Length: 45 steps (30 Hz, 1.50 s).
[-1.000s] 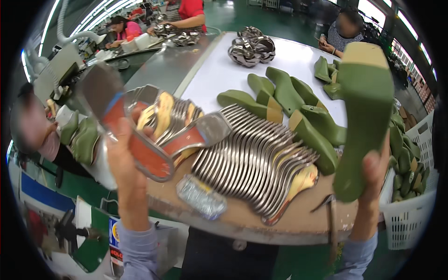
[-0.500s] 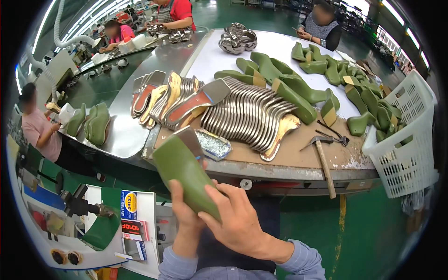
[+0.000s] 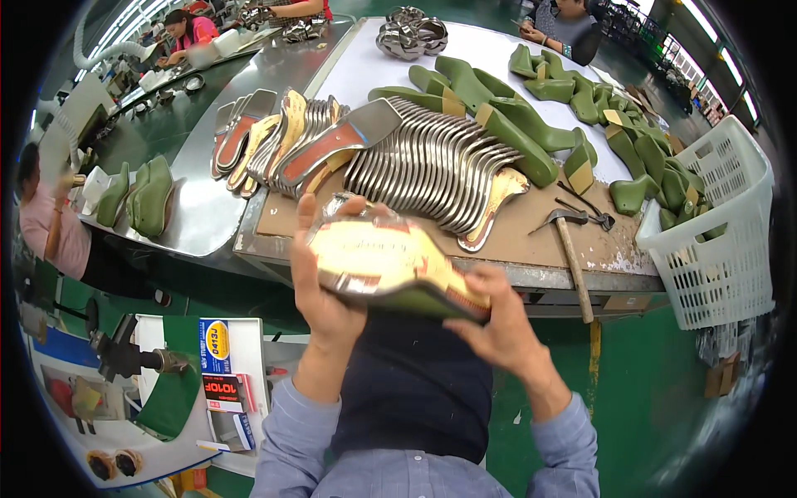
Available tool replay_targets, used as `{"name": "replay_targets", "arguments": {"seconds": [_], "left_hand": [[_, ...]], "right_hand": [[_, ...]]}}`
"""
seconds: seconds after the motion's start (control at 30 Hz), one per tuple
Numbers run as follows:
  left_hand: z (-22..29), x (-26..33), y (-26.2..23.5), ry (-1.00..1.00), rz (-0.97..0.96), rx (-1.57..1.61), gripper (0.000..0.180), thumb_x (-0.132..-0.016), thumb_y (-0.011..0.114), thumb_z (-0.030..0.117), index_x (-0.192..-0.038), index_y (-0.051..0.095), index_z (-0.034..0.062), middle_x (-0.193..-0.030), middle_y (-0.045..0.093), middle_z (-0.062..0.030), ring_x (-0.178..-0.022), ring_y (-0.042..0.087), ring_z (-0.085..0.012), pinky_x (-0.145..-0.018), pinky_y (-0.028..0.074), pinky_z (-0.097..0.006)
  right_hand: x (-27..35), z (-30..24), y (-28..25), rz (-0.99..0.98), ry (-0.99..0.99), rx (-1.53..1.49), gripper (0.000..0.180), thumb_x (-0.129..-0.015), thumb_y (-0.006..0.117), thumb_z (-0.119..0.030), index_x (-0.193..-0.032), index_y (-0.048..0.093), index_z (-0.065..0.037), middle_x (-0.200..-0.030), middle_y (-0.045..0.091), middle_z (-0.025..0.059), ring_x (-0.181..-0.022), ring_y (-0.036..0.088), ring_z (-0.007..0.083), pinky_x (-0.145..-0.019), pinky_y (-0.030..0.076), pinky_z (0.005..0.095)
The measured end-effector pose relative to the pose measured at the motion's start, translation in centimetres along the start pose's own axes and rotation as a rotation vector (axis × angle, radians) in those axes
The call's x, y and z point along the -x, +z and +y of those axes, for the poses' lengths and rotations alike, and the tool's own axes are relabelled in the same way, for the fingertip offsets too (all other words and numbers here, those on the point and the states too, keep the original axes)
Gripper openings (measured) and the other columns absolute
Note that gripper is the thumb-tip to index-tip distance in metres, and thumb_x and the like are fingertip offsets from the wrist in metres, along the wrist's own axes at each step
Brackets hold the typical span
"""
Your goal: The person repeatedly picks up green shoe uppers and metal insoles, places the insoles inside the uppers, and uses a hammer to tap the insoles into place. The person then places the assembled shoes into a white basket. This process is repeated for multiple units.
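In front of me I hold a green shoe last (image 3: pixel 415 301), its sole side turned up. A cream and reddish-brown insole (image 3: pixel 374 256) lies along that side, a little blurred. My left hand (image 3: pixel 322 286) is wrapped round the wide toe end, fingers over its far edge. My right hand (image 3: pixel 508 325) pinches the narrow heel end between thumb and fingers. Beyond them, a long row of insoles with shiny edges (image 3: pixel 440 166) stands packed on the brown-covered bench edge. One reddish-brown insole (image 3: pixel 332 151) lies across the row's left part.
Green lasts (image 3: pixel 535 137) lie across the white tabletop. A hammer (image 3: pixel 571 264) and black-handled pincers (image 3: pixel 594 214) rest at the front right, beside a white basket (image 3: pixel 718 274). Silvery strapped pieces (image 3: pixel 411 35) sit at the back. Small boxes (image 3: pixel 224 392) stand lower left. Other people work around.
The last has been turned over, so the insole on its sole now faces up. My right hand has moved to the right, onto the heel end; my left hand grips the toe.
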<state>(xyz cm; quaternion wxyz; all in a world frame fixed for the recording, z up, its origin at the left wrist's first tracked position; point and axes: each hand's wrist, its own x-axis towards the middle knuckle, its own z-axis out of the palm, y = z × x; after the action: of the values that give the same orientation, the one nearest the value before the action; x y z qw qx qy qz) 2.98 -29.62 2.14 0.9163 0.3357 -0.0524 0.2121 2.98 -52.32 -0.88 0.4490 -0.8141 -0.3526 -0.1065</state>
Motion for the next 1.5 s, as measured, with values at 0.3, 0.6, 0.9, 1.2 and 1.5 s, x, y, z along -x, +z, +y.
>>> {"name": "replay_targets", "arguments": {"seconds": [0.3, 0.6, 0.9, 1.2, 1.5], "left_hand": [[0.3, 1.9, -10.7, -0.199, 0.394, -0.488, 0.028, -0.097, 0.054, 0.006, -0.124, 0.057, 0.0004, -0.115, 0.066, -0.0187, -0.115, 0.062, -0.0294, -0.100, 0.050, -0.042], [-0.3, -14.1, -7.2, -0.369, -0.701, -2.001, 0.025, -0.072, 0.078, 0.032, -0.089, 0.081, 0.0146, -0.086, 0.076, -0.0112, -0.085, 0.073, -0.0264, -0.078, 0.055, -0.039], [-0.5, -13.4, -8.4, -0.324, -0.438, -1.647, 0.032, -0.083, 0.071, 0.030, -0.093, 0.075, -0.0001, -0.083, 0.074, -0.0123, -0.076, 0.069, -0.0210, -0.074, 0.053, -0.034], [0.7, -8.5, -1.0, -0.252, -0.538, -1.197, 0.009, -0.096, 0.059, 0.005, -0.090, 0.054, 0.0002, -0.099, 0.073, -0.0130, -0.084, 0.069, -0.0135, -0.072, 0.055, -0.030], [-2.4, -2.2, 0.4, -0.230, -0.475, -1.148, 0.009, -0.095, 0.064, 0.003, -0.099, 0.058, -0.0021, -0.092, 0.073, -0.0102, -0.085, 0.070, -0.0145, -0.077, 0.057, -0.029]], "right_hand": [[-2.3, 2.3, 2.7, -0.165, -0.002, 0.222, 0.066, -0.067, 0.088, -0.011, -0.122, 0.053, -0.008, -0.121, 0.055, 0.0194, -0.109, 0.058, 0.0417, -0.090, 0.050, 0.0471], [-2.5, 2.2, 2.7, -0.123, 0.006, 0.218, 0.064, -0.066, 0.089, -0.011, -0.120, 0.055, -0.009, -0.118, 0.055, 0.0173, -0.107, 0.058, 0.0387, -0.089, 0.050, 0.0460], [-1.9, 2.4, 2.8, -0.058, 0.011, 0.177, 0.063, -0.068, 0.084, -0.007, -0.124, 0.057, -0.012, -0.111, 0.053, 0.0141, -0.101, 0.056, 0.0360, -0.083, 0.049, 0.0466], [-2.0, 2.0, 3.0, -0.068, 0.034, 0.209, 0.064, -0.068, 0.084, -0.008, -0.126, 0.057, -0.014, -0.110, 0.053, 0.0129, -0.100, 0.057, 0.0348, -0.083, 0.050, 0.0461], [-1.5, 2.0, 2.0, -0.022, 0.021, 0.164, 0.066, -0.073, 0.084, -0.016, -0.132, 0.054, -0.010, -0.124, 0.056, 0.0175, -0.112, 0.056, 0.0375, -0.094, 0.049, 0.0463]]}}
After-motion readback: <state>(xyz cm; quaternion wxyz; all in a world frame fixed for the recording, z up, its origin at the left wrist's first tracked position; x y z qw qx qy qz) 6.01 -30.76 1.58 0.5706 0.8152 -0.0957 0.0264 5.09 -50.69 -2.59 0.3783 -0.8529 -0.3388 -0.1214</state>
